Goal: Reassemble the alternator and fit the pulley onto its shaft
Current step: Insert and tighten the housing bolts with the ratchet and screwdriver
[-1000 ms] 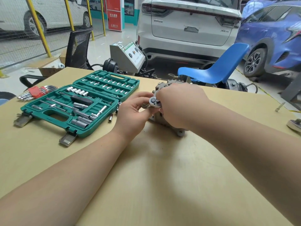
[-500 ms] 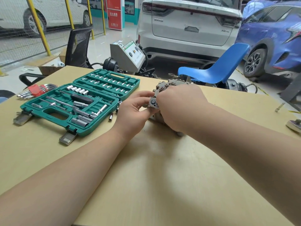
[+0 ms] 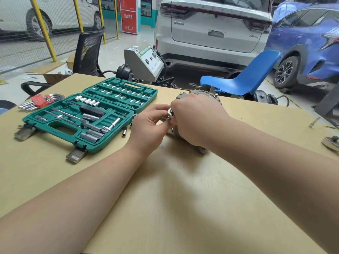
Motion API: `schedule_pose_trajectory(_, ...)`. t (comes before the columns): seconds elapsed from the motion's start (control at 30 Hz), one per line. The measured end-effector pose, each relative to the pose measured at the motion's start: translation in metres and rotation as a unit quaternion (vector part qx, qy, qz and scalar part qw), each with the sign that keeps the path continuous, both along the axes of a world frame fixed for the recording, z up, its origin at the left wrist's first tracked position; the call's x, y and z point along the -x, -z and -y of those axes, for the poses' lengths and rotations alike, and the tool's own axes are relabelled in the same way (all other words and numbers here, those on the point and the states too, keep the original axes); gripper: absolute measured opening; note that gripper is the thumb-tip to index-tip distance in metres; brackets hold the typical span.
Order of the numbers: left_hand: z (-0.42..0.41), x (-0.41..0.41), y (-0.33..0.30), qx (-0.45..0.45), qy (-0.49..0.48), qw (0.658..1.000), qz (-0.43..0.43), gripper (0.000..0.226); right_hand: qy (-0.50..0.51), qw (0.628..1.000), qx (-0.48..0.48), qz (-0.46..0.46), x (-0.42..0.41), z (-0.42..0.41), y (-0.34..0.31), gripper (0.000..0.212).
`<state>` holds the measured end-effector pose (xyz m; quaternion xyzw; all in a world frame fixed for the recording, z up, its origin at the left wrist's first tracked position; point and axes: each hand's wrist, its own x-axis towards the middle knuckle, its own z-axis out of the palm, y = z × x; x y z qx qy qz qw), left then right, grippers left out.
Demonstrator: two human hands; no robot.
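Alternator (image 3: 199,93) sits mid-table, largely hidden beneath the right hand (image 3: 197,119), whose grip cannot be told. Left hand (image 3: 149,125) pinches a small chrome socket (image 3: 171,113) at its left face. Fastening appears underway; pulley fitment unconfirmed.

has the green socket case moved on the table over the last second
No. The green socket case lies in the same spot beside the red hex key set; only the camera shifted slightly.

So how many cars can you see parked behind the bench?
3: a white car straight behind the bench, a blue car at the far right, and another white car at upper left behind the mesh fence. More may be hidden.
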<state>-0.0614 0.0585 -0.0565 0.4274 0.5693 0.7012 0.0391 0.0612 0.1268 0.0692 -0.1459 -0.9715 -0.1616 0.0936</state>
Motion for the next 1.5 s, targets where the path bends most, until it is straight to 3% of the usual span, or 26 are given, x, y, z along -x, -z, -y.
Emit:
schedule_pose_trajectory(0.17,0.002,0.0,-0.002,-0.006,0.029,1.0,-0.005,0.017,-0.029,0.998,-0.011,0.063,0.01,-0.008,-0.02,0.019)
schedule_pose_trajectory(0.37,-0.003,0.007,0.008,0.027,-0.015,0.999,0.011,0.012,0.003,0.998,0.028,0.053,0.014,0.004,-0.008,0.036)
schedule_pose_trajectory(0.5,-0.001,0.007,0.004,0.028,0.006,1.0,0.003,0.013,-0.005,0.998,-0.002,0.055,0.013,0.005,-0.017,0.018)
schedule_pose_trajectory(0.77,-0.001,0.004,0.003,0.01,0.001,1.0,0.026,0.019,0.011,0.999,0.014,0.051,0.014,0.009,-0.017,0.022)
schedule_pose_trajectory(1.0,0.002,0.001,-0.002,0.016,0.014,1.0,0.016,0.008,-0.011,0.997,-0.029,0.074,0.013,0.003,-0.027,0.024)
schedule_pose_trajectory(1.17,-0.001,0.005,0.004,0.029,-0.006,1.0,-0.001,0.014,0.0,0.998,0.011,0.062,0.017,0.008,-0.021,0.016)
schedule_pose_trajectory(1.27,-0.001,0.007,0.005,0.032,-0.014,0.999,0.011,0.014,0.013,0.999,0.014,0.041,0.015,0.008,-0.012,0.027)
schedule_pose_trajectory(1.5,0.0,0.005,0.004,0.036,-0.002,0.999,-0.022,0.013,0.007,0.998,-0.018,0.056,0.014,0.005,-0.028,0.028)
